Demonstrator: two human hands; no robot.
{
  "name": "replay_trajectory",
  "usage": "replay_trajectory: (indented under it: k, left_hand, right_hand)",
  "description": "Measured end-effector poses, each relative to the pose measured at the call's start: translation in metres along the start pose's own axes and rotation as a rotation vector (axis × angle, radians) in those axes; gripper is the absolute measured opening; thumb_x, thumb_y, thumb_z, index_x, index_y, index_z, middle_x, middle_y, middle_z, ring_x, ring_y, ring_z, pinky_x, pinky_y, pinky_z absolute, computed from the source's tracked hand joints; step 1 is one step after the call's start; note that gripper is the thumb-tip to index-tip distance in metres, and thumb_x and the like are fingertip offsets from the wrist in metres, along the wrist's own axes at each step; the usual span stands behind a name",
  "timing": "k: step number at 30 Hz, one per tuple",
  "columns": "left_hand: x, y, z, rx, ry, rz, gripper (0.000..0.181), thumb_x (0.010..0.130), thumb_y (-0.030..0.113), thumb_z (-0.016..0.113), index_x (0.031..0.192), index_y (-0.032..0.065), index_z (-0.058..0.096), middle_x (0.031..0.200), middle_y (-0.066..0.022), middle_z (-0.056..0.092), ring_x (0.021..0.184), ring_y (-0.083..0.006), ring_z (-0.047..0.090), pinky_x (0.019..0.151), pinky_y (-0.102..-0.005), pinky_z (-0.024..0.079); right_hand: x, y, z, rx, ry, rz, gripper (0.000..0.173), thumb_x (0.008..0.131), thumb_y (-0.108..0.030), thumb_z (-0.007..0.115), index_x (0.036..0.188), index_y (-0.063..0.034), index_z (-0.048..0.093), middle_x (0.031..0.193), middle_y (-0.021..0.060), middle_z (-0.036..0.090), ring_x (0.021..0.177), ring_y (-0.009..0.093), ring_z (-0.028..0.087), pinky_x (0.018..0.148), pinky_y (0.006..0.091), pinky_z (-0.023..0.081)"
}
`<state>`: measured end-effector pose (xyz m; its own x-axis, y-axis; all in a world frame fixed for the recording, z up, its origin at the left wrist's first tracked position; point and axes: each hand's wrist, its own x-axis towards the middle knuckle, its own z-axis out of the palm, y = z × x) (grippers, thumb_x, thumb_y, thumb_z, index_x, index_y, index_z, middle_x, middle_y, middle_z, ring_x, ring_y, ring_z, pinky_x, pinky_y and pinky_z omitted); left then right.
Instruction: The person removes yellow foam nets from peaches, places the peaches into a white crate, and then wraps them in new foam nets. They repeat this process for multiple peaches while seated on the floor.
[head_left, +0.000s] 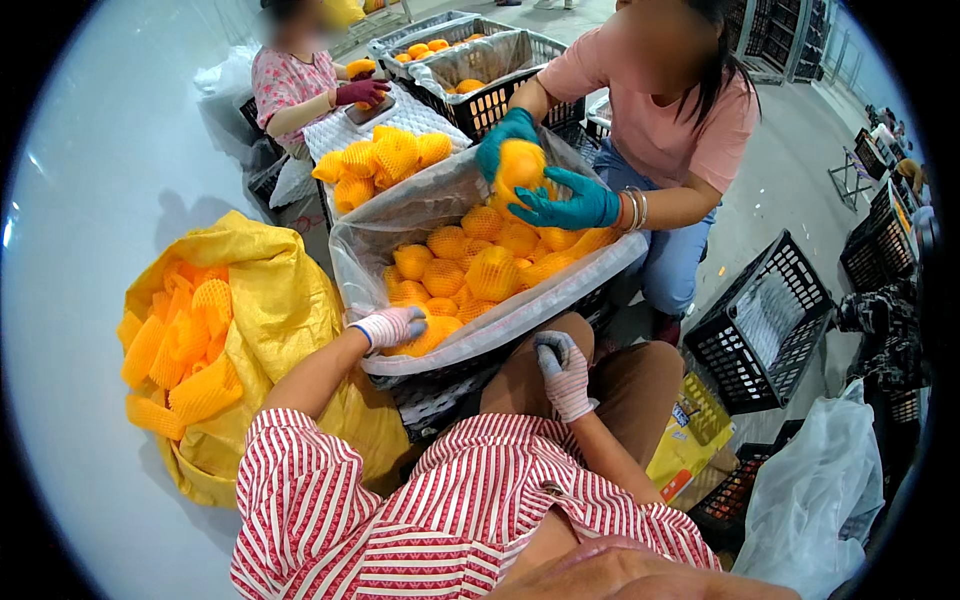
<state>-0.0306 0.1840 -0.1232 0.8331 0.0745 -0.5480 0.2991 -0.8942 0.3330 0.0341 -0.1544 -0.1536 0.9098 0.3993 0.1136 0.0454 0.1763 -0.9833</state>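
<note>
In a striped glove with grey fingertips, my left hand rests on a yellow foam-netted fruit at the near left corner of a plastic-lined crate. Whether its fingers grip the fruit cannot be told. My right hand, gloved alike, lies over my lap with its fingers curled; nothing can be made out in it. Several netted fruits fill the crate. Across it, a co-worker's teal-gloved hands hold a fruit in foam netting.
A yellow woven sack of foam net sleeves stands at left. Netted fruits lie on a padded surface beside another co-worker. Lined crates stand behind. An upright-tilted black crate and a clear plastic bag are at right.
</note>
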Motion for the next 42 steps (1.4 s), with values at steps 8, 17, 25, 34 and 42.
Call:
replay_trajectory:
  k: [8,17,25,34,42]
  left_hand:
    - [-0.025,0.039,-0.051,-0.293,0.449,0.033,0.081,0.062,0.039,0.079,0.123,-0.0046,0.048,0.114,-0.0192,0.059,0.106,-0.0278,0.056,0.091,-0.0345,0.043]
    - [-0.061,0.185,-0.033,-0.221,1.098,0.612,0.061,0.060,0.018,0.082,0.107,0.0082,0.044,0.116,-0.0170,0.050,0.108,-0.0304,0.052,0.089,-0.0382,0.045]
    - [-0.033,0.191,0.000,-0.950,0.924,0.803,0.090,0.060,0.027,0.085,0.130,0.0105,0.031,0.129,-0.0155,0.041,0.119,-0.0295,0.044,0.098,-0.0390,0.039]
    - [-0.025,0.173,0.014,-1.491,0.598,0.617,0.062,0.076,0.022,0.071,0.126,0.0002,0.039,0.113,-0.0131,0.054,0.105,-0.0232,0.055,0.092,-0.0364,0.045]
    - [-0.016,0.166,0.024,-2.371,-0.385,0.630,0.056,0.077,0.027,0.067,0.121,-0.0005,0.047,0.117,-0.0135,0.056,0.105,-0.0269,0.058,0.093,-0.0407,0.047]
  right_hand:
    - [0.002,-0.036,0.015,0.147,-0.137,0.074,0.016,0.086,-0.002,0.054,0.102,0.0006,0.057,0.091,0.0035,0.060,0.082,0.010,0.055,0.076,0.0225,0.045]
    - [0.036,-0.107,0.045,0.999,-0.282,0.327,0.055,0.084,-0.028,0.065,0.125,0.0020,0.046,0.114,0.0123,0.057,0.103,0.023,0.057,0.087,0.0328,0.048]
    - [0.038,-0.099,0.031,-0.258,-0.068,-0.306,0.058,0.077,-0.020,0.072,0.125,0.0030,0.049,0.118,0.0103,0.057,0.106,0.019,0.057,0.092,0.0296,0.044]
    - [0.052,-0.066,0.019,0.961,-0.287,0.308,0.036,0.083,-0.010,0.063,0.115,0.0026,0.053,0.110,0.0114,0.060,0.101,0.024,0.059,0.086,0.0350,0.051]
    - [0.067,-0.037,-0.012,0.879,-0.069,0.445,0.032,0.088,-0.015,0.055,0.116,0.0018,0.051,0.109,0.0163,0.060,0.098,0.025,0.060,0.086,0.0379,0.050]
